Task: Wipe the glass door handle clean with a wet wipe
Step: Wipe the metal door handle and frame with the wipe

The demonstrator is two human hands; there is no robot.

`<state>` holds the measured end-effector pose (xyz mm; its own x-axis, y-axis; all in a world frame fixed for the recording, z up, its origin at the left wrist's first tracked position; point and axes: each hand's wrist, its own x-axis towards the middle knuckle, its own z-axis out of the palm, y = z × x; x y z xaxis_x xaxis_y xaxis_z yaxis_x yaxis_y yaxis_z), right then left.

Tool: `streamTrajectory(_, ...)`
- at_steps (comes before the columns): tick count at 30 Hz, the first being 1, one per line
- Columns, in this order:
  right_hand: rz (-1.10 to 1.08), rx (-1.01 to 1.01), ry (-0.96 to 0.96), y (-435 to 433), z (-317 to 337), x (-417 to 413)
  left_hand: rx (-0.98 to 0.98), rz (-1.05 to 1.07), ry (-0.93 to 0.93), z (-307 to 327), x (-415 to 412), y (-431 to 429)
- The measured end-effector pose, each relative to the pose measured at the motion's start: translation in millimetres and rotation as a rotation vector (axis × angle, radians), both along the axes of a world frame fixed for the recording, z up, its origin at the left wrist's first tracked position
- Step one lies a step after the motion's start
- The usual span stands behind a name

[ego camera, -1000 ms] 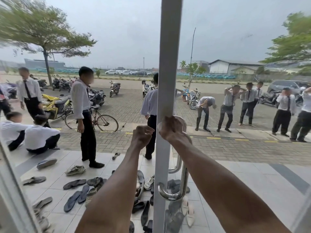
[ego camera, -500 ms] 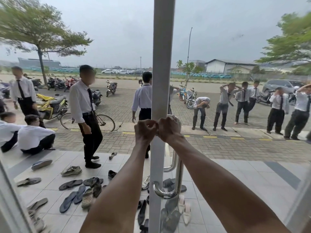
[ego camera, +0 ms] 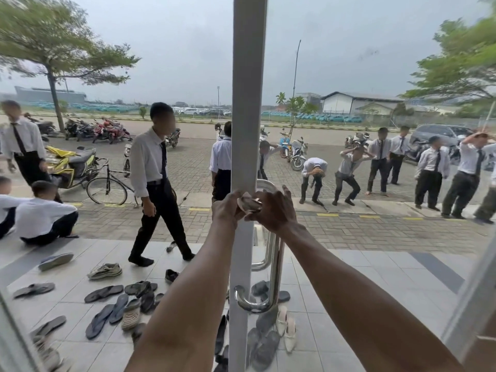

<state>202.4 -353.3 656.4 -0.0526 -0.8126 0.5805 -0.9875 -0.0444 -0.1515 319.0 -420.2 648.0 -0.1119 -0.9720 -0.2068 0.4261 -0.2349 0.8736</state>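
A polished steel door handle [ego camera: 274, 267] runs vertically on the glass door, right of the white door frame [ego camera: 248, 89]. Both my hands meet in front of the frame, just left of the handle's upper bend. Between them is a small crumpled wet wipe [ego camera: 248, 203]. My left hand [ego camera: 227, 208] pinches the wipe's left side. My right hand [ego camera: 275, 210] pinches its right side, with its outer fingers spread. Neither hand touches the handle. The handle's top end is partly hidden behind my right hand.
Through the glass [ego camera: 375, 251] is a tiled porch with several sandals and shoes [ego camera: 118, 307]. Several people in white shirts stand, walk and sit outside. A bicycle [ego camera: 107, 186] and parked motorbikes stand beyond on the paving.
My right hand has come off the handle's upper part. Both hands now hold the crumpled wipe between them, the right hand's fingers more spread. A person outside walked to the right.
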Motion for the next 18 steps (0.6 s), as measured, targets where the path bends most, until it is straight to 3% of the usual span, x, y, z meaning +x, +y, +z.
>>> streamTrajectory(9,-0.02,-0.021,0.054,13.2,-8.2,-37.6,0.155,-0.075,0.399,-2.6,-22.4,6.3)
streamTrajectory(15,0.009,-0.05,0.046,14.6,-12.0,-41.1,0.157,-0.066,0.402,-6.9,-30.1,7.4)
streamTrajectory(18,0.015,-0.045,0.046,17.0,-10.9,-39.1,0.126,-0.044,0.289,-8.2,-19.8,6.2)
